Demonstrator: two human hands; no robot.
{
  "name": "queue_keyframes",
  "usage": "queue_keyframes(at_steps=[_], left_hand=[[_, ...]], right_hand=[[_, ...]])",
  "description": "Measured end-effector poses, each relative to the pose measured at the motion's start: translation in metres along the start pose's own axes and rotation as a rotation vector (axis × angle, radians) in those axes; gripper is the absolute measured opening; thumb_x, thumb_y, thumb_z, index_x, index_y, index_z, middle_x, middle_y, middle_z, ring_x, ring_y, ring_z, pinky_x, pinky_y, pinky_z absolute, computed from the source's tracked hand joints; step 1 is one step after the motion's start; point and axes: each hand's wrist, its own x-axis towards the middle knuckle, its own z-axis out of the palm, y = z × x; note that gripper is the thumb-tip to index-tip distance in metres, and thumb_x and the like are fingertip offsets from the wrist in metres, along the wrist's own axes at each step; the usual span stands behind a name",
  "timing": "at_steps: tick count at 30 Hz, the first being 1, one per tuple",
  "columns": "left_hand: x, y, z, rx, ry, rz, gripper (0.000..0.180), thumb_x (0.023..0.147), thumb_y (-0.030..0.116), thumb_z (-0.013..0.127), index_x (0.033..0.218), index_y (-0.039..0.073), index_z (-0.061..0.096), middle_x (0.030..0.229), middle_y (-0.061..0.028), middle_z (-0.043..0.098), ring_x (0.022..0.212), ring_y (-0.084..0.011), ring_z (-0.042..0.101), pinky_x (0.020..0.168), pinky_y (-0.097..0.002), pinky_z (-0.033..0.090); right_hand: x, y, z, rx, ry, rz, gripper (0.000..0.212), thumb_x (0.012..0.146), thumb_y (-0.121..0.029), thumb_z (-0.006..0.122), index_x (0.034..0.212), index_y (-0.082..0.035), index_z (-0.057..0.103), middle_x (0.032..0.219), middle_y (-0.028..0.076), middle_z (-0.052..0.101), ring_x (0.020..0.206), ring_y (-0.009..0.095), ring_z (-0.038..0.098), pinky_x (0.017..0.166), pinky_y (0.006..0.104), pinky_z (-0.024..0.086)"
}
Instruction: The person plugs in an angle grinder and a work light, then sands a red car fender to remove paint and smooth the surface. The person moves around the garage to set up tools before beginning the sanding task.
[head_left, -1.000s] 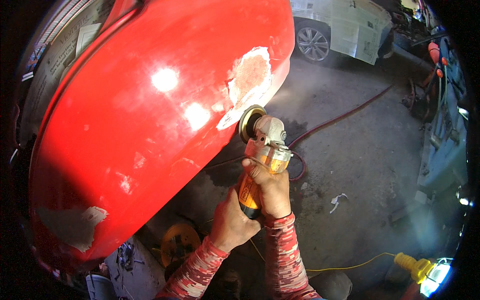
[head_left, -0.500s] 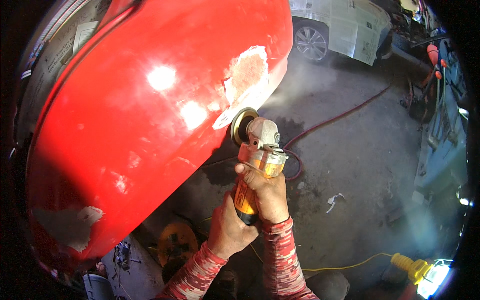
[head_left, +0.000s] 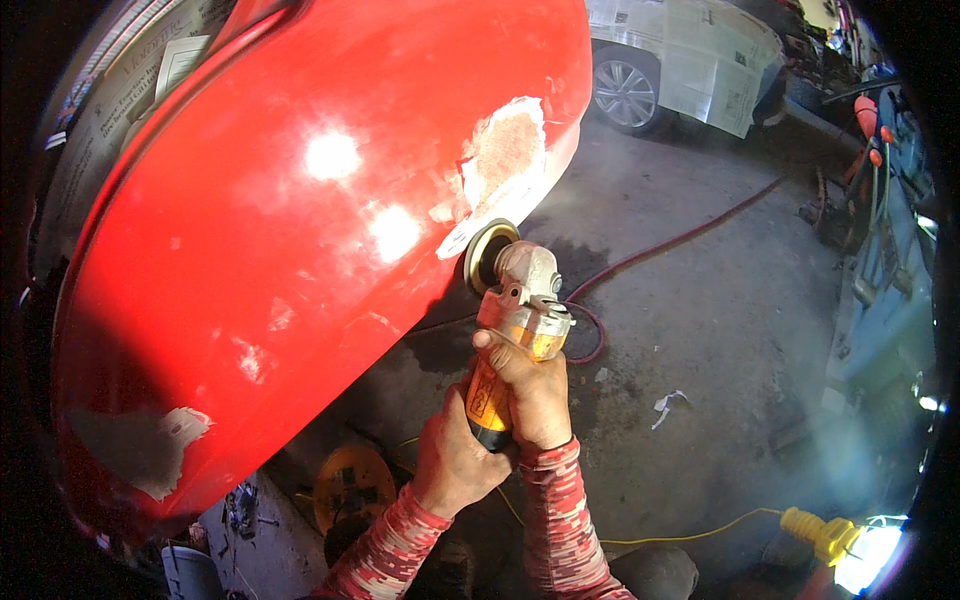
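Note:
Both hands are closed around a yellow-and-black angle grinder (head_left: 529,272) with a metal head. My right hand (head_left: 540,392) wraps the body just behind the head, thumb across the top. Lower down, my left hand (head_left: 455,462) grips the rear end of the body. The grinder's round disc (head_left: 489,255) stands on edge by the lower edge of a glossy red car body panel (head_left: 270,230), just below a bare, whitish sanded patch (head_left: 505,150). Whether the disc touches the panel I cannot tell.
Across the grey floor (head_left: 700,320) runs a dark red hose (head_left: 680,240). A lit yellow work lamp (head_left: 830,540) with a yellow cord lies at lower right. Behind stands a paper-covered car with a wheel (head_left: 625,88). A white bucket (head_left: 190,572) is at lower left.
The red panel and its patches sit slightly further right and lower in view. Both hands keep their hold on the grinder, which has barely shifted.

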Motion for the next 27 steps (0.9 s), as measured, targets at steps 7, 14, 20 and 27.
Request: queue_keyframes(at_steps=[7,14,20,27], left_hand=[[0.001,-0.002,-0.006,0.049,0.013,-0.018,0.072,0.066,0.014,0.084,0.126,0.001,0.046,0.106,-0.0237,0.068,0.101,-0.0445,0.068,0.083,-0.0465,0.055],[0.001,-0.004,-0.009,0.113,0.031,-0.040,0.075,0.065,0.016,0.087,0.126,0.001,0.046,0.105,-0.0232,0.068,0.100,-0.0441,0.068,0.083,-0.0465,0.055],[-0.010,-0.003,-0.024,0.117,0.070,0.033,0.081,0.065,0.016,0.087,0.134,0.000,0.046,0.107,-0.0240,0.068,0.102,-0.0440,0.068,0.084,-0.0455,0.056],[-0.006,0.003,-0.026,0.140,0.007,-0.065,0.082,0.063,0.012,0.083,0.136,0.002,0.048,0.108,-0.0246,0.068,0.102,-0.0446,0.068,0.084,-0.0463,0.056]], right_hand=[[0.001,0.007,0.002,0.050,0.000,-0.017,0.032,0.086,-0.010,0.081,0.113,-0.001,0.066,0.099,0.001,0.069,0.083,0.012,0.064,0.074,0.0301,0.053],[0.000,0.011,0.004,0.131,-0.031,-0.044,0.035,0.085,-0.009,0.081,0.115,-0.001,0.065,0.104,0.001,0.070,0.087,0.012,0.064,0.078,0.0302,0.053],[-0.012,0.019,0.017,0.071,-0.093,-0.090,0.038,0.085,-0.010,0.082,0.118,-0.002,0.065,0.107,0.001,0.069,0.092,0.012,0.064,0.081,0.0303,0.052],[-0.010,0.013,0.013,0.149,-0.073,0.003,0.039,0.086,-0.010,0.081,0.120,-0.003,0.063,0.106,0.001,0.068,0.090,0.013,0.063,0.080,0.0310,0.053]])
